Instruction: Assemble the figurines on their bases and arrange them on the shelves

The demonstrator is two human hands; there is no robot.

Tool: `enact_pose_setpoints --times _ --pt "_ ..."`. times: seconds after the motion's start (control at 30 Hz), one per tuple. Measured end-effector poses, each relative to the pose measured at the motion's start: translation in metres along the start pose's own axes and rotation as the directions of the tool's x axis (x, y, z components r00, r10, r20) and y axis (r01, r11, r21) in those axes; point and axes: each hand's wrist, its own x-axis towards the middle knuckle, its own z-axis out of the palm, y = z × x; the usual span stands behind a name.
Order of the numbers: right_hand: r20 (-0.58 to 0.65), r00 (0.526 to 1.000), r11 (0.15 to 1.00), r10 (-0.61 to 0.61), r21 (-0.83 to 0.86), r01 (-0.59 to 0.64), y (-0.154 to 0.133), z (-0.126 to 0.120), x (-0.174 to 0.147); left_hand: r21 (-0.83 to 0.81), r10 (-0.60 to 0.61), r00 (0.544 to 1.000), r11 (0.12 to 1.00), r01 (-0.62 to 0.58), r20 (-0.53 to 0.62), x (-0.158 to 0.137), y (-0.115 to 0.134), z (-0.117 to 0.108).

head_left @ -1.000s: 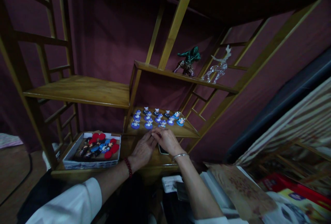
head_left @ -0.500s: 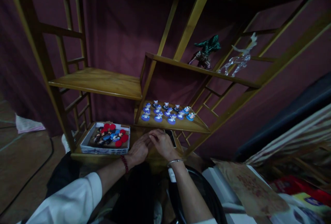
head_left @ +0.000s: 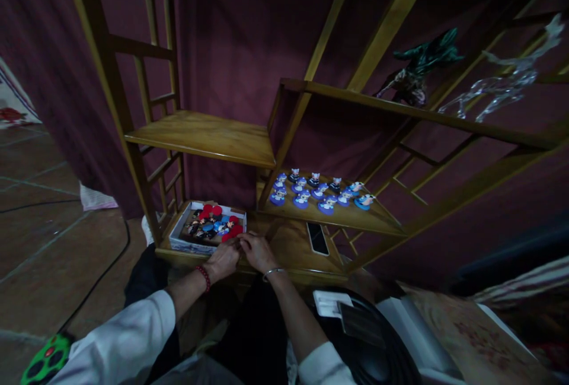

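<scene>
My left hand [head_left: 224, 260] and my right hand [head_left: 258, 253] meet at the front right corner of a shallow white cardboard box [head_left: 189, 247]. The fingers of both are bent and closed against each other; anything between them is hidden. Inside the box lies a jumble of small figurines [head_left: 221, 228] with red, blue and black parts. On the raised shelf behind, several purple-based figurines [head_left: 301, 199] stand in rows. Several dark-based figurines [head_left: 315, 180] are at the back, and two blue-based figurines [head_left: 365, 201] are at the right end.
A phone [head_left: 317, 239] lies on the lower wooden shelf [head_left: 284, 248] to the right of my hands. Above are a bare-topped left shelf [head_left: 204, 136], a green-caped statue [head_left: 422, 67] and a clear deer figure [head_left: 502, 85]. A black round seat [head_left: 377, 337] is at lower right.
Both hands have moved left together, from in front of the phone to the box's right corner. The view has turned left, and the phone is now uncovered.
</scene>
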Motion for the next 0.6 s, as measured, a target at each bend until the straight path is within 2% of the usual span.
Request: enact_pose_setpoints --times 0.17,0.5,0.6 --pt "0.028 1.0 0.999 0.0 0.054 -0.002 0.004 0.03 0.021 0.035 -0.142 0.986 0.99 0.14 0.089 -0.005 -0.019 0.003" --pt "0.119 0.991 0.998 0.06 0.023 -0.063 0.005 0.059 0.045 0.053 -0.214 0.969 0.976 0.209 0.12 -0.011 -0.04 0.009" --pt "0.135 0.988 0.997 0.075 0.008 -0.077 0.01 0.066 0.05 0.047 -0.278 0.944 0.961 0.274 0.181 -0.01 -0.043 0.005"
